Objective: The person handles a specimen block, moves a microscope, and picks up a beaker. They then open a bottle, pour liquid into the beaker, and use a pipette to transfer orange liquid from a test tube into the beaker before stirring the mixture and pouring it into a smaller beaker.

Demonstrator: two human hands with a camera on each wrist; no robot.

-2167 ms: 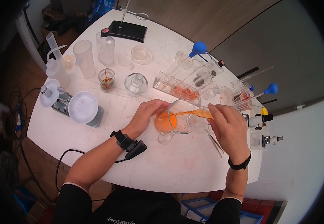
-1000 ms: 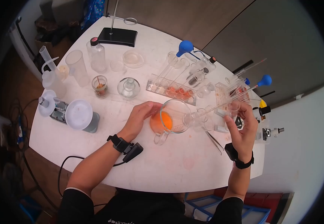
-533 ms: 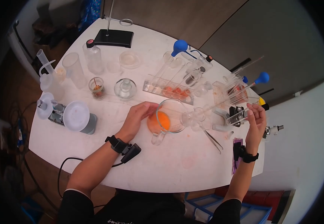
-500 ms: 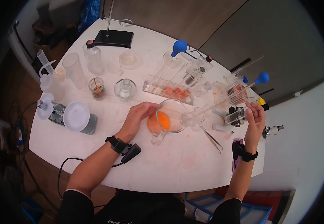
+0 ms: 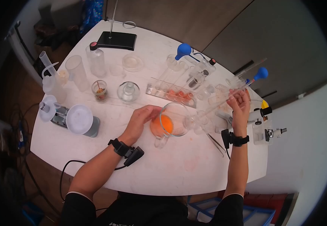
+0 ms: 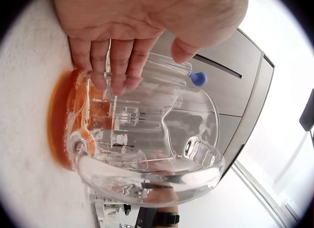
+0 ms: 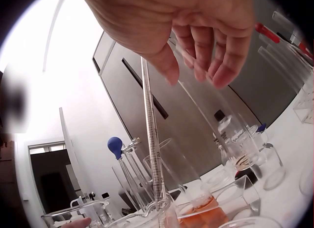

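Observation:
A clear glass jug with a handle stands on the table, orange liquid in its bottom. My left hand lies against its far left side; in the left wrist view the outstretched fingers touch the glass wall. My right hand is raised at the right of the table, beside a graduated pipette with a blue bulb. Between its thumb and fingers it holds a clear glass test tube, which slants downward in the right wrist view. In the head view that tube hardly shows.
A rack with tubes of orange-red liquid stands behind the jug. Tweezers lie to its right, near a microscope. At the left are a balance, a spirit lamp, bottles and a black stand base.
Earlier my right hand tipped a tube and orange liquid ran into the jug. It then swung right with the emptied tube and has come back left and upward. My left hand stays at the jug.

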